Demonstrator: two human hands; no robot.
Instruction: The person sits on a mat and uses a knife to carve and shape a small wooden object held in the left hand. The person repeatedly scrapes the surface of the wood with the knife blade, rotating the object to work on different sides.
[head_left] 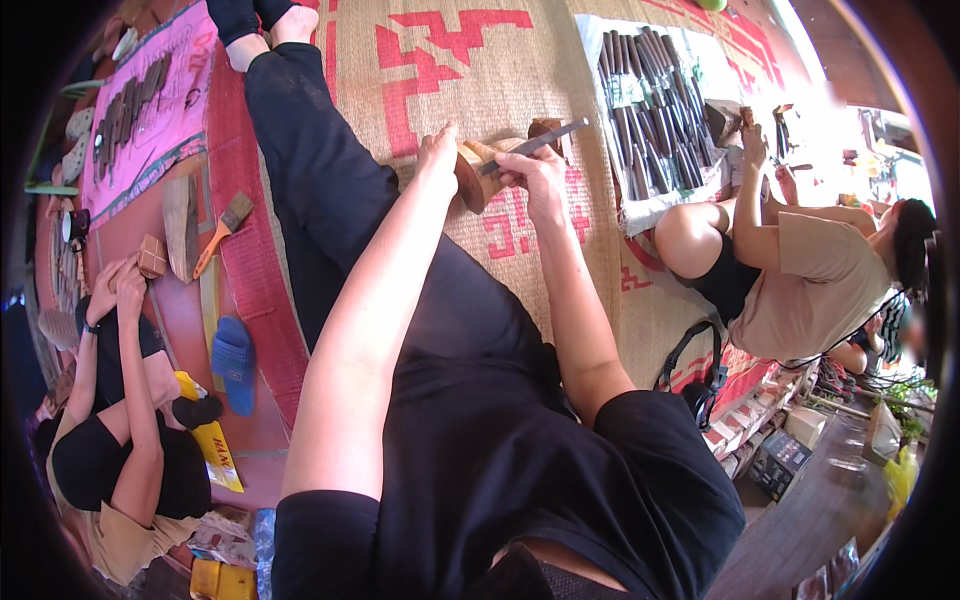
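In front of me, above the woven mat, my left hand [438, 157] is closed on the left edge of a carved wooden piece [473, 188], reddish brown with paler parts. My right hand [541, 178] grips a straight grey metal carving chisel [540, 142]. The chisel slants, one end up to the right and the other at the wood. Beyond my right hand shows a brown wooden block [550, 128]; whether it belongs to the same piece I cannot tell. The fingers of my left hand are partly hidden.
Several dark chisels [655, 115] lie in rows on a white sheet at right, more [130, 112] on a pink cloth at far left. One person [800, 270] sits at right, another [130, 430] at left, handling a wooden block. A paintbrush [225, 232] and blue slipper [232, 365] lie left of my legs.
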